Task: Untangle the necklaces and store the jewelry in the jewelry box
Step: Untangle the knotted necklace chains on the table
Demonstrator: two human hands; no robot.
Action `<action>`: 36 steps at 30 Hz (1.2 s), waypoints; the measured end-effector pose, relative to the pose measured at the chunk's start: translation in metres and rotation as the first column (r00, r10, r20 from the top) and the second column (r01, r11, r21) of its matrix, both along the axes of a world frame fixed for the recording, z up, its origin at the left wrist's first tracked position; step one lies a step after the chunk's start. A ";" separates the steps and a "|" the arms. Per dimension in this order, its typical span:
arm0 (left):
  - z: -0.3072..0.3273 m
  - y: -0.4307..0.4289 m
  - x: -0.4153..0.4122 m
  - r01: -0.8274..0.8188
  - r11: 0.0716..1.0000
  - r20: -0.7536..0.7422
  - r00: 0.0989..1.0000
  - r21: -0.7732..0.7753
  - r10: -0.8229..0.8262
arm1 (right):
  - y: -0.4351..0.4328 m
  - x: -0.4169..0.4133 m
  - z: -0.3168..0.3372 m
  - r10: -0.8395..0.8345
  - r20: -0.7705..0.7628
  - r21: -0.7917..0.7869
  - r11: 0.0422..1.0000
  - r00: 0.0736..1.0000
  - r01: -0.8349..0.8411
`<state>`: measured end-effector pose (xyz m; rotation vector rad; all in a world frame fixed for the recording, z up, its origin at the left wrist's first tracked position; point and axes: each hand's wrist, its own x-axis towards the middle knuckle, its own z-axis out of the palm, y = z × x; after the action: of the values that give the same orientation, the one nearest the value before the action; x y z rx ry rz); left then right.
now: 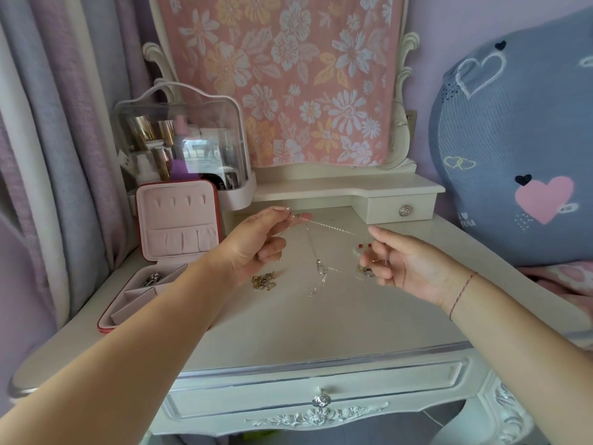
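Note:
A thin silver necklace (313, 248) is stretched in the air above the dressing table. My left hand (256, 244) pinches one end of the chain high up. My right hand (398, 264) pinches the other end lower to the right. Its pendant and tangled strands dangle between the hands down to the tabletop. A gold chain (263, 280) lies bunched on the table under my left hand. Rings (364, 269) and small red earrings (365, 245) lie near my right hand. The pink jewelry box (175, 220) stands open at the left, with silver pieces in a back compartment (151, 280).
A clear-lidded cosmetics organizer (179, 139) stands behind the box. A small drawer shelf (401, 208) runs along the back of the table (321, 329). A covered mirror hangs above it, curtains are on the left, and a blue heart-print cushion (519, 149) is on the right.

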<state>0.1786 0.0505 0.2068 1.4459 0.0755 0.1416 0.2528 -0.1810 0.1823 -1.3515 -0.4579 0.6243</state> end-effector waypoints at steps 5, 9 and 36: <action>0.001 -0.001 -0.001 0.041 0.998 0.014 0.999 0.039 -0.041 | 0.002 -0.005 0.000 0.160 0.036 -0.048 0.986 0.987 -0.158; 0.006 -0.003 -0.004 0.108 0.992 0.026 0.994 0.063 -0.110 | 0.008 -0.007 -0.006 0.205 0.029 -0.040 0.978 0.978 -0.203; 0.012 0.006 -0.013 0.353 0.935 0.002 0.936 0.019 -0.353 | 0.026 0.001 -0.005 -0.213 0.314 -0.159 0.949 0.925 0.273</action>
<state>0.1653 0.0561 0.2189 1.4542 -0.1911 -0.1501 0.2541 -0.1554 0.1769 -1.6745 -0.4631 0.2658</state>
